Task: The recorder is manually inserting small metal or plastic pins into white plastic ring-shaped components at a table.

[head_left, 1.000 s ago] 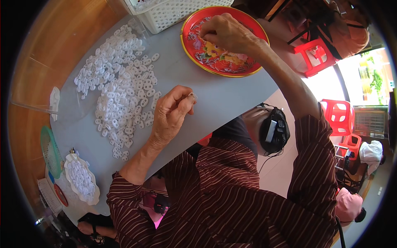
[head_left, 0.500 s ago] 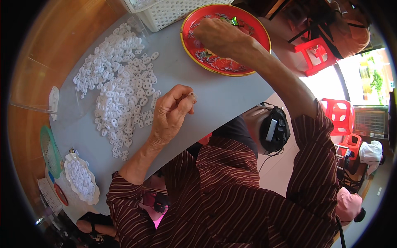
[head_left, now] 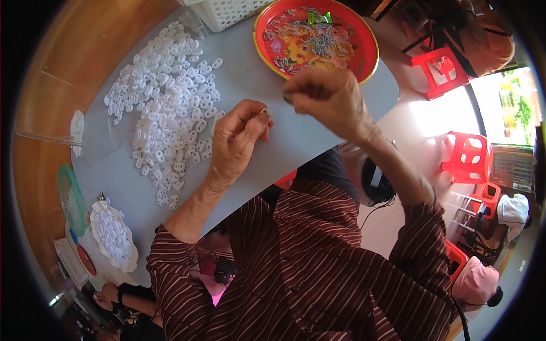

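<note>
"Links (head_left: 165, 108), white and two-holed: where are they?"

"Heaped loose on the worktop (head_left: 239, 74), left of the left hand (head_left: 233, 136), thinning out toward its fingers."

"And those fingers?"

"Pinched together on a pale bit (head_left: 265, 111), probably one link, though they cover most of it."

"What about the right hand (head_left: 333, 99)?"

"Near the left fingers, on their right and a touch beyond. It's curled, but too blurred for me to tell whether its fingers meet or grip anything."

"So the grey pins (head_left: 327, 45)?"

"Scattered in the red tray (head_left: 371, 42), just beyond the right fingers."

"Far along, would you say?"

"Plenty of links and pins lie loose, so I'd judge much is left. Well left of the left fingers, a dish (head_left: 131, 265) holds white pieces; finished or untouched, I can't tell."
</note>
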Available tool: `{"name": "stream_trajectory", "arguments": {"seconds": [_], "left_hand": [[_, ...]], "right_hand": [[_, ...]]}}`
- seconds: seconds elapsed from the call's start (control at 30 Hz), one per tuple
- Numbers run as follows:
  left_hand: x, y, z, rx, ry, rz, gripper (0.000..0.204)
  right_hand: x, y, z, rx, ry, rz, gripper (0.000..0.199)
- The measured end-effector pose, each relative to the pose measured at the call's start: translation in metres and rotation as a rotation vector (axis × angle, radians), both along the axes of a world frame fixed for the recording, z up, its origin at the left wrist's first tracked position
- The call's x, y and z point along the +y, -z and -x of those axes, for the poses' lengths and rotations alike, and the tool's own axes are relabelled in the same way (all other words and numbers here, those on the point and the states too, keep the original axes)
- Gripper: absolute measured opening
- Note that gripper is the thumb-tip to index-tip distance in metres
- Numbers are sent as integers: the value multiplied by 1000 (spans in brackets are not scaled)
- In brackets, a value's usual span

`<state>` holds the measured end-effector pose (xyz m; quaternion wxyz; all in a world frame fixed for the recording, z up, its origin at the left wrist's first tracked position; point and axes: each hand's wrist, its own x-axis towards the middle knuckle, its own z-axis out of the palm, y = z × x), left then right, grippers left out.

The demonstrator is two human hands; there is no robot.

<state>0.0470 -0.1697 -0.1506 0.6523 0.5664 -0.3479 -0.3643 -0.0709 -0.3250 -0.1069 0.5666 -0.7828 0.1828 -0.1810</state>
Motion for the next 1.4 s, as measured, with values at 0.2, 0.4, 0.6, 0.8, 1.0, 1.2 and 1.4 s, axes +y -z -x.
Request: {"name": "stream_trajectory", "arguments": {"seconds": [0.2,0.4,0.6,0.8,1.0,1.2,1.4], "left_hand": [[2,-2,3,-181,-27,-68,16],[3,-4,2,-258,-2,-76,16],[3,-8,2,-266,8,-119,15],[4,-7,3,-302,-2,-118,15],[3,-2,3,-333,-2,-99,13],[2,-1,3,-367,-4,-97,12],[3,-4,4,-352,1,-85,12]], "right_hand": [[22,33,11,-95,6,-254,17],[24,37,6,-154,-42,-255,25],[26,32,6,-148,-49,-266,27],[25,35,5,-164,-51,-266,26],[23,37,6,-163,-59,-280,25],[25,39,8,-192,-34,-298,25],[27,39,7,-192,-20,-330,25]]}}
